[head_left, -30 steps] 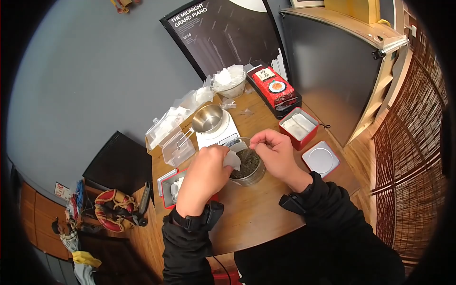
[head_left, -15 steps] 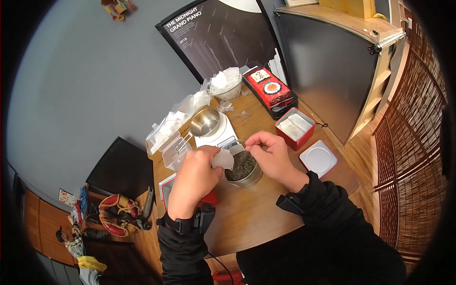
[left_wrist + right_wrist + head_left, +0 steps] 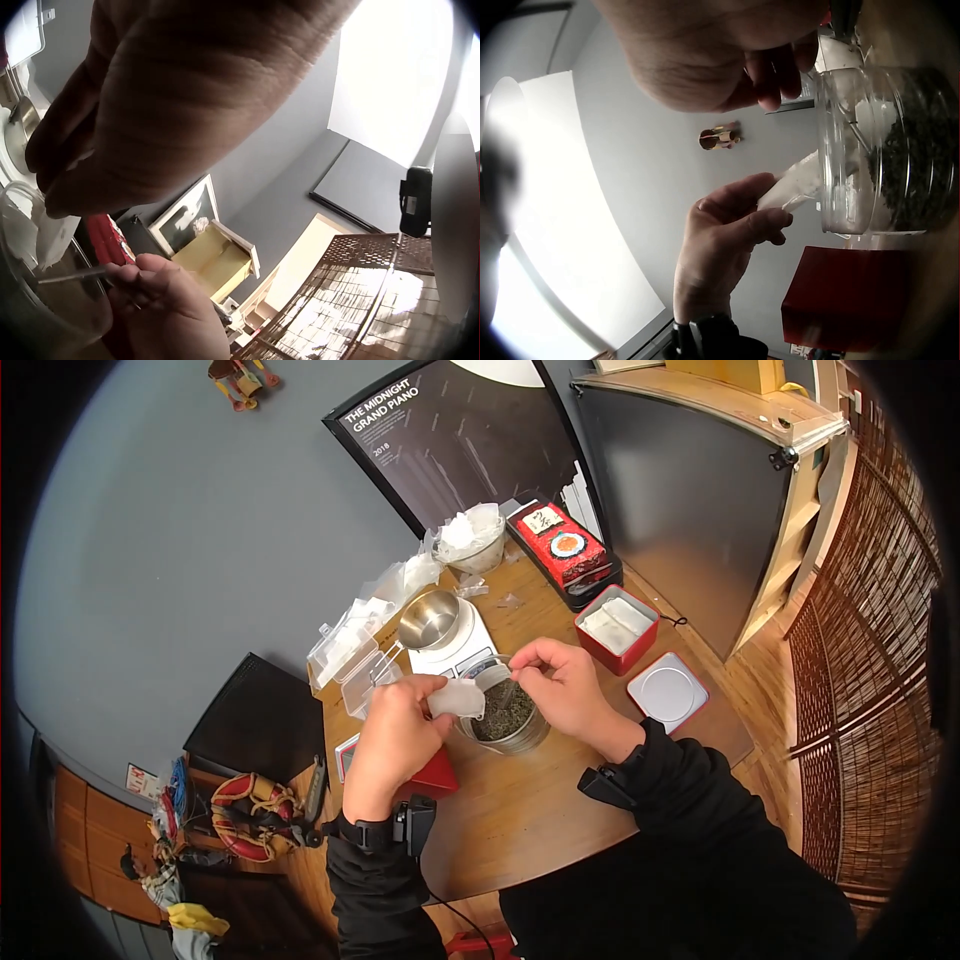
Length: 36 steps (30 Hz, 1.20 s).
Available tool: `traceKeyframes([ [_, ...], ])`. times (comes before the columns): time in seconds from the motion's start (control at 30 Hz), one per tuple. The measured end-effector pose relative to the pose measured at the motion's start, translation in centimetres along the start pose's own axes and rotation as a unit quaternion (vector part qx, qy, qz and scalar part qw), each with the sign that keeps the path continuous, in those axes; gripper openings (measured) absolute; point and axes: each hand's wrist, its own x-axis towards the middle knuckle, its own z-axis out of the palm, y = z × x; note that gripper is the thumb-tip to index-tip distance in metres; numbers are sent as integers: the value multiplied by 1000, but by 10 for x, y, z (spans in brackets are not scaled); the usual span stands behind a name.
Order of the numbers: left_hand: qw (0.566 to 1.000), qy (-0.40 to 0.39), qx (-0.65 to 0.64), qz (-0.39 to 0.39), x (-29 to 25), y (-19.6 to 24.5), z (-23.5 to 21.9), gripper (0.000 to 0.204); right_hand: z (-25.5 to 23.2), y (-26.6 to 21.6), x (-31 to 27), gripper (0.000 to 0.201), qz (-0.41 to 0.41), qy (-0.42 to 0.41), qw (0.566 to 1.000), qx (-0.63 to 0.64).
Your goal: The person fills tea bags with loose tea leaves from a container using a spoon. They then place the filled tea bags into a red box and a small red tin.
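My left hand (image 3: 393,732) pinches a small white tea bag (image 3: 457,700) by one end, at the left rim of a clear plastic jar (image 3: 845,219). Dark dried leaves (image 3: 503,722) fill the lower part of the jar. Over the opposite side of the rim, my right hand (image 3: 568,688) pinches a thin metal spoon (image 3: 73,278) by its handle. The spoon slants down into the jar, its far end hidden. Another white piece (image 3: 875,118) shows inside the jar against the leaves.
Behind the jar, a steel pan (image 3: 430,621) sits on a white scale (image 3: 455,653). On the right stand a red tin (image 3: 617,632) holding white packets and its lid (image 3: 668,693). Another red tin (image 3: 844,296) is beside my left hand. White bags (image 3: 470,532) fill a bowl at the back.
My left hand has drawn the tea bag leftward, from over the jar's mouth to its left rim. My right hand keeps its grip on the spoon at the jar.
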Motion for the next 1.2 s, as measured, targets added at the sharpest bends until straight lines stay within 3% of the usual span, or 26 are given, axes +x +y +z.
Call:
traceKeyframes([
  [0.13, 998, -2, -28, -57, 3, -16, 3, 30, -2, -3, 0, 10, 6, -16, 1000, -22],
  [0.2, 975, 14, -195, -109, 6, -26, 8, 22, -3, -8, -1, 10, 5, -33, 999, -33],
  [0.3, 965, -4, -232, -127, 8, -21, 6, 19, -4, -15, -3, 12, 66, -64, 994, -53],
  [0.37, 958, -8, -250, -136, 10, -21, 6, 18, -5, -12, -3, 19, -114, -69, 975, -180],
  [0.5, 946, -8, -284, -159, 13, -18, 7, 17, -1, -14, -3, 23, -195, -81, 961, -177],
  [0.57, 942, -7, -293, -164, 14, -17, 9, 17, 0, -9, -5, 28, -244, -120, 923, -272],
  [0.67, 935, -7, -308, -173, 16, -16, 9, 16, 2, -12, -6, 30, -247, -68, 925, -280],
  [0.77, 930, -4, -323, -175, 17, -20, 11, 16, 3, -20, -5, 30, -291, -78, 910, -286],
  [1.1, 927, -1, -331, -177, 19, -23, 11, 16, 2, -7, -5, 32, -272, -98, 901, -323],
  [1.2, 923, 1, -341, -180, 19, -25, 12, 17, 4, -16, -4, 34, -285, -68, 911, -290],
])
